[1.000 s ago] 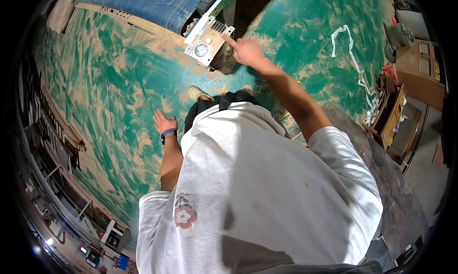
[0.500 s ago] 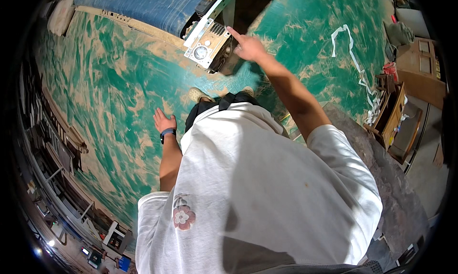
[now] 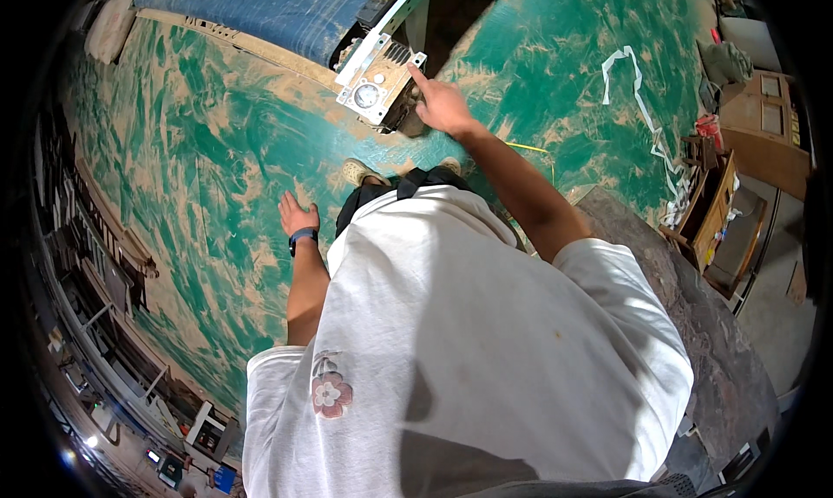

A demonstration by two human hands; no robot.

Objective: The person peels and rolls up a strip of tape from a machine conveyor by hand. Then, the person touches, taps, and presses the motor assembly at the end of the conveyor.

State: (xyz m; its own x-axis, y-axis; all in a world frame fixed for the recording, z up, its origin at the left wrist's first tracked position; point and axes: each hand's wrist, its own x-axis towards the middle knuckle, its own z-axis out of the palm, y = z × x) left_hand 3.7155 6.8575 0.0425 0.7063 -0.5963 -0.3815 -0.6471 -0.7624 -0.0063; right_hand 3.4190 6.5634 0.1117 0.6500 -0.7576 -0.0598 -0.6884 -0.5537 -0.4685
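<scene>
Panel [image 3: 389, 88], head view, top centre: flat, squarish metal plate on the near right corner of the machine, white along its edges and tan with dust over the middle. Round dial [image 3: 366, 95] set in its near part, pale face in a square mount; small round white knob [image 3: 379, 79] just beside it; row of dark parallel ridges toward the far end. Right hand [image 3: 444, 106] at the panel's right edge, index finger straight, the others folded in toward the palm, thumb apart from the index; nothing seen in the grip. Fingertip lies over or against the edge; contact cannot be told. Left hand [image 3: 298, 215] low at the person's left side, fingers loosely parted, holding nothing visible, over the floor and well apart from the panel; dark watch [image 3: 303, 237] on that wrist. Behind the panel, broad blue belt [image 3: 260, 12], smooth and faintly streaked, edged by a straight, dusty, tan rail [image 3: 286, 55]. Floor [image 3: 217, 142] glossy green, smeared with fine tan powder in swirls. Right side: crumpled white strip [image 3: 639, 90] trailing toward a brown wooden box [image 3: 716, 212]. White cloth shirt [image 3: 521, 342], softly creased, with a pinkish flower patch [image 3: 330, 396].
</scene>
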